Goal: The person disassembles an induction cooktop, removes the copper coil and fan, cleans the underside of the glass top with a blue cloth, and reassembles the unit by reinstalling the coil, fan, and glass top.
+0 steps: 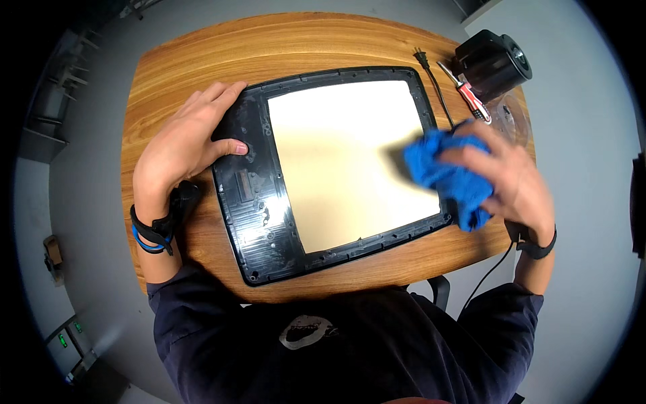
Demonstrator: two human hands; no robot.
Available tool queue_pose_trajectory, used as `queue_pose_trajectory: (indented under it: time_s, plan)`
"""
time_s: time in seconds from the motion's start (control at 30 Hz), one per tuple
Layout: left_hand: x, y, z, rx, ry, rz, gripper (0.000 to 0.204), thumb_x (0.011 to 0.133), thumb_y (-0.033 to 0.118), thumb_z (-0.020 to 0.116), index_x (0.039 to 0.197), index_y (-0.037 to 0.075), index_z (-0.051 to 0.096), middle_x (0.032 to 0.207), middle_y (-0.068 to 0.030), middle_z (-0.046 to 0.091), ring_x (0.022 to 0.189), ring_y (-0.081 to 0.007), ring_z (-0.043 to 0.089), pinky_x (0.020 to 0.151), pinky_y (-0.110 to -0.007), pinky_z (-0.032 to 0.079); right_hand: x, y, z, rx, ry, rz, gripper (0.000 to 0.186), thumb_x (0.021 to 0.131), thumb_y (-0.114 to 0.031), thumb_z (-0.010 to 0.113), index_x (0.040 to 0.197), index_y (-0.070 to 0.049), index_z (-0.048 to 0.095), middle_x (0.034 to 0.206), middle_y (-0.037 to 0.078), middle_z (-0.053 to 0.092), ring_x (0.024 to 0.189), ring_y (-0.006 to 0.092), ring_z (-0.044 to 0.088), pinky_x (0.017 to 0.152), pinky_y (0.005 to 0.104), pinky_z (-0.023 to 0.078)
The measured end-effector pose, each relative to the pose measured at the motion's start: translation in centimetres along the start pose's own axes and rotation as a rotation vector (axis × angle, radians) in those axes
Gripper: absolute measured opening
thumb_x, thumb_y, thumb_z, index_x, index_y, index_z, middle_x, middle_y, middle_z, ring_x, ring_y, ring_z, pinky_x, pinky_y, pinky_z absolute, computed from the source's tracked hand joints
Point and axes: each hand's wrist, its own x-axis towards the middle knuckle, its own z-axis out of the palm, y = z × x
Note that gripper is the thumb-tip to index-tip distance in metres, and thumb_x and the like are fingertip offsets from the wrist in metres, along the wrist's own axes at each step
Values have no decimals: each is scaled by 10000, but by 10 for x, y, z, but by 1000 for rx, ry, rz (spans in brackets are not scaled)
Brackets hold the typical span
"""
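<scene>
A flat black plastic frame (239,222) lies on the wooden table, turned a little askew. Set into it is a shiny pale-gold panel (356,168) with a bright reflection across its upper part. My left hand (192,131) grips the frame's left end, thumb pressed on its black face and fingers at the upper left edge. In my right hand (508,175), slightly smeared by motion, is a bunched blue cloth (447,168). The cloth is over the right edge of the panel and frame; whether it touches the surface I cannot tell.
Beyond my right hand, at the table's right edge, stand a black rounded device (491,64) and a clear round dish (511,118). A red-and-white-handled screwdriver (471,97) and a black power cord with plug (431,71) lie beside them. The wooden table (182,74) has curved edges.
</scene>
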Motion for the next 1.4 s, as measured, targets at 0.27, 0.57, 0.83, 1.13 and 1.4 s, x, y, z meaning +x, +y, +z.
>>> queue_pose_trajectory:
  time_s: [0.27, 0.57, 0.83, 1.13, 1.4]
  plan:
    - [3, -2, 0, 18, -34, -1, 965, 856, 232, 931, 1691, 41, 487, 1483, -154, 646, 1395, -379, 595, 1208, -453, 505, 52, 36, 42, -187, 171, -22, 504, 871, -114, 902, 1335, -211, 731, 1355, 117, 672, 1052, 361, 792, 827, 443, 660]
    - [6, 8, -5, 48, -51, -15, 1041, 811, 222, 937, 1717, 40, 456, 1457, -144, 647, 1329, -377, 609, 1165, -465, 525, -9, 2, 14, 77, -232, -49, 663, 708, -54, 929, 1307, -236, 706, 1298, 77, 663, 1063, 351, 769, 787, 453, 650]
    - [8, 12, -6, 41, -81, -51, 1076, 795, 223, 941, 1728, 35, 440, 1466, -172, 639, 1298, -380, 610, 1148, -478, 522, -56, 20, -2, 182, -164, 169, 669, 726, -91, 911, 1338, -266, 704, 1325, 79, 655, 1079, 386, 765, 804, 469, 660]
    - [10, 8, -7, 55, -98, 3, 1096, 783, 249, 939, 1728, 18, 434, 1450, -197, 634, 1283, -405, 602, 1131, -498, 512, -33, 72, 56, -80, 21, 372, 660, 794, -85, 920, 1401, -178, 676, 1303, 148, 669, 1090, 443, 740, 926, 511, 632]
    - [11, 8, -9, 68, -109, 24, 1120, 778, 269, 935, 1735, 7, 416, 1457, -199, 615, 1280, -403, 594, 1126, -503, 509, 11, 91, 77, 6, -85, 322, 652, 810, -155, 955, 1404, -166, 688, 1343, 141, 649, 1222, 430, 675, 1013, 524, 567]
